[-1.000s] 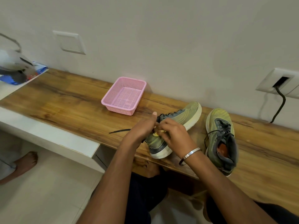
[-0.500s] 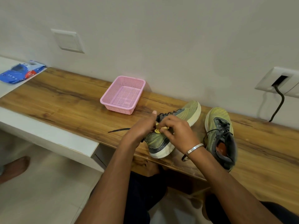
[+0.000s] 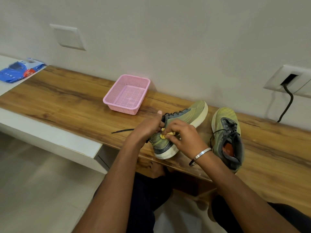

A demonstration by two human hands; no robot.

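A green and grey sneaker [image 3: 186,117] lies tilted on its side on the wooden bench [image 3: 67,105], toe toward the wall. My left hand [image 3: 148,126] grips its collar near the laces, thumb raised. My right hand [image 3: 184,136] pinches a small yellow piece [image 3: 162,135] against the shoe's side near the heel. A black lace end [image 3: 122,131] trails left across the wood. The second sneaker [image 3: 227,137] stands upright just to the right, laces loose, orange insole showing.
A pink mesh basket [image 3: 127,95] sits behind the shoes near the wall. A blue packet [image 3: 20,70] lies on the white surface at far left. A black cable [image 3: 287,105] hangs from a wall socket at right. A white ledge [image 3: 50,140] runs below the bench.
An object and a person's foot at the far left have left the view. My right hand has crept up the shoe's side with the yellow piece. The shoes have stayed put.
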